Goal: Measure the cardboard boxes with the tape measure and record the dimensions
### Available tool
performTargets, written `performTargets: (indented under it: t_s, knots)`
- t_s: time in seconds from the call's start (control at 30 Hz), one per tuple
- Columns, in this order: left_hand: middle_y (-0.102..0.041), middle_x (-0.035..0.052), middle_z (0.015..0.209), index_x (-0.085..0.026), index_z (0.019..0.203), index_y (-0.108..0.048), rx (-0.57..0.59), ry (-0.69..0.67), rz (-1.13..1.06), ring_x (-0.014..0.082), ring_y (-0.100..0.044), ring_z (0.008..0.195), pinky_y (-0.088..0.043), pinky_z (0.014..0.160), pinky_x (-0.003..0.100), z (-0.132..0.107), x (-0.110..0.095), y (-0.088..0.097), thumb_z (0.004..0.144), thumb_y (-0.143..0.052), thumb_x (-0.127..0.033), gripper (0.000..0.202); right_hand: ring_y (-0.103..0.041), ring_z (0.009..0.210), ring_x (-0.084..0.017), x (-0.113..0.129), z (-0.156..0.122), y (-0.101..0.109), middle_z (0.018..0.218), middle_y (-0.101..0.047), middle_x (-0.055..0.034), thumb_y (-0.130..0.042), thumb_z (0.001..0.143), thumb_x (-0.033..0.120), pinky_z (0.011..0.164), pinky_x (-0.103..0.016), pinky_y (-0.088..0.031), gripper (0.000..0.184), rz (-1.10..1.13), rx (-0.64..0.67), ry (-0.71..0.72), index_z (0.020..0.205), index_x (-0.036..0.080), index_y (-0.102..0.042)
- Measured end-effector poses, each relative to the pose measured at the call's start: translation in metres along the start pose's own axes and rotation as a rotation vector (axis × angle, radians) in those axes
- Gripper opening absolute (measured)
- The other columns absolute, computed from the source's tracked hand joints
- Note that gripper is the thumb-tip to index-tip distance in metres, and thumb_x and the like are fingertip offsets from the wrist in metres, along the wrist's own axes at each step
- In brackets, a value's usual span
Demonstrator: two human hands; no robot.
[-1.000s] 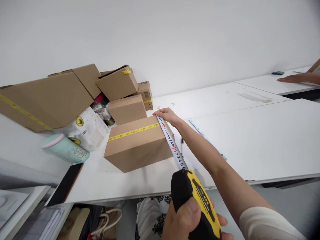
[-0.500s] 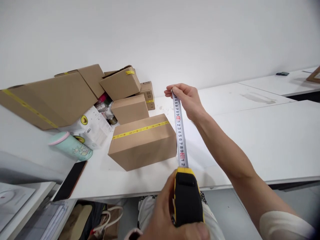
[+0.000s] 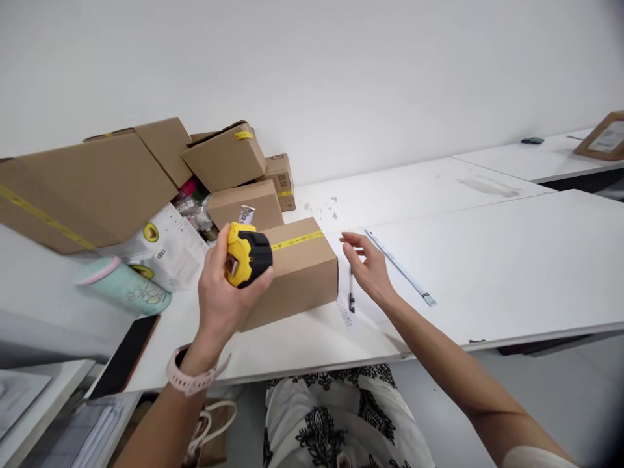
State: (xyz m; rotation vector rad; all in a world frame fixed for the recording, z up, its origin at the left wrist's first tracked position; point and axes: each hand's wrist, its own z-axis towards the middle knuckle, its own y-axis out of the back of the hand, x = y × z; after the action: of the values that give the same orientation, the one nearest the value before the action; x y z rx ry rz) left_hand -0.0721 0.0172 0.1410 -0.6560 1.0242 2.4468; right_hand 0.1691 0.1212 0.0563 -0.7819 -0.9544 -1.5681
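My left hand grips a yellow and black tape measure, held above the left part of a taped cardboard box. A short end of the blade sticks out of the case. My right hand hovers just right of the box with nothing in it, fingers loosely bent and apart. Under and beside it lie a black and white pen and a printed paper strip. A light blue ruler rests on the desk to the right of that hand.
Several cardboard boxes are stacked at the back left by the wall. A mint tumbler lies on its side near a white avocado-print box. A dark flat item lies on the desk's left edge.
The tape blade, stretched between my hands before, has drawn back to a short end. My left hand has lifted the tape measure leftward over the box; my right hand has released the blade and lowered.
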Motion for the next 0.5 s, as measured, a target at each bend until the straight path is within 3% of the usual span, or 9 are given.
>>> performTargets:
  t_s: [0.1, 0.23, 0.3, 0.37, 0.5]
  knots:
    - [-0.06, 0.0146, 0.137, -0.023, 0.15, -0.045, -0.06, 0.021, 0.109, 0.0359, -0.059, 0.124, -0.046, 0.107, 0.052, 0.012, 0.019, -0.013, 0.07, -0.08, -0.047, 0.09, -0.067, 0.097, -0.025, -0.04, 0.005, 0.002, 0.107, -0.072, -0.0104, -0.05, 0.096, 0.044, 0.078, -0.037, -0.048, 0.039, -0.436, 0.061, -0.136, 0.123, 0.019, -0.06]
    - [-0.06, 0.0168, 0.135, -0.021, 0.149, -0.045, -0.093, 0.027, 0.179, 0.0377, -0.06, 0.12, -0.048, 0.103, 0.055, 0.029, 0.036, -0.028, 0.073, -0.078, -0.048, 0.087, -0.069, 0.09, -0.031, -0.063, 0.0, 0.0, 0.095, -0.075, -0.012, -0.046, 0.098, 0.051, 0.07, -0.036, -0.042, 0.047, -0.917, 0.34, -0.293, 0.13, 0.018, -0.054]
    - [-0.06, 0.019, 0.132, -0.018, 0.15, -0.045, -0.09, 0.023, 0.232, 0.0406, -0.06, 0.119, -0.048, 0.101, 0.057, 0.041, 0.046, -0.035, 0.074, -0.077, -0.051, 0.088, -0.07, 0.09, -0.032, -0.067, -0.003, -0.002, 0.1, -0.075, -0.0141, -0.046, 0.098, 0.049, 0.068, -0.035, -0.041, 0.046, -1.016, 0.443, -0.313, 0.13, 0.017, -0.054]
    - [-0.061, 0.0182, 0.13, -0.017, 0.149, -0.046, -0.098, 0.023, 0.27, 0.0419, -0.06, 0.118, -0.048, 0.1, 0.057, 0.056, 0.057, -0.042, 0.073, -0.077, -0.052, 0.09, -0.071, 0.093, -0.031, -0.069, -0.005, -0.004, 0.107, -0.075, -0.0148, -0.044, 0.099, 0.037, 0.068, -0.034, -0.04, 0.04, -1.047, 0.502, -0.3, 0.132, 0.017, -0.053]
    - [-0.06, 0.0053, 0.132, -0.021, 0.149, -0.045, -0.057, 0.004, 0.281, 0.0377, -0.057, 0.125, -0.045, 0.106, 0.053, 0.083, 0.07, -0.055, 0.078, -0.072, -0.055, 0.083, -0.071, 0.091, -0.029, -0.076, -0.003, 0.0, 0.103, -0.076, -0.0153, -0.039, 0.095, 0.014, 0.07, -0.034, -0.041, 0.045, -1.012, 0.536, -0.271, 0.137, 0.017, -0.055]
